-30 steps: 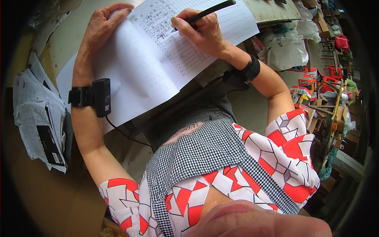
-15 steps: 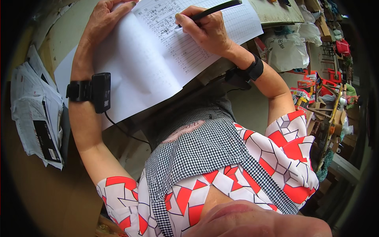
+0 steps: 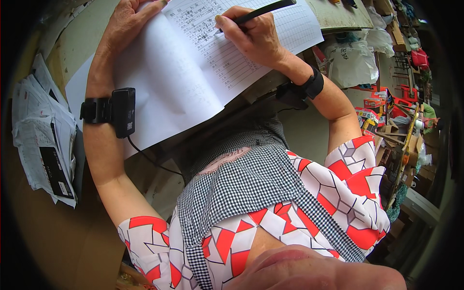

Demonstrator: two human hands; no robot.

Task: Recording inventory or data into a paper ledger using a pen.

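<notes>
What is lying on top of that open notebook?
On the open notebook rest the left hand, pressing the blank page flat, and the right hand, holding a black pen over the lined page. The writing beneath the right hand is covered.

The person wears a short-sleeved top (image 3: 348,179) patterned in white and red geometric blocks edged with thin dark lines. Over it hangs a black-and-white checked apron (image 3: 241,183). Each of the 2 wrists carries a black strap: the left band (image 3: 96,110) bears a boxy black device (image 3: 123,112) with a thin black cable (image 3: 150,159) trailing off; the right band (image 3: 314,84) holds a similar black unit.
</notes>
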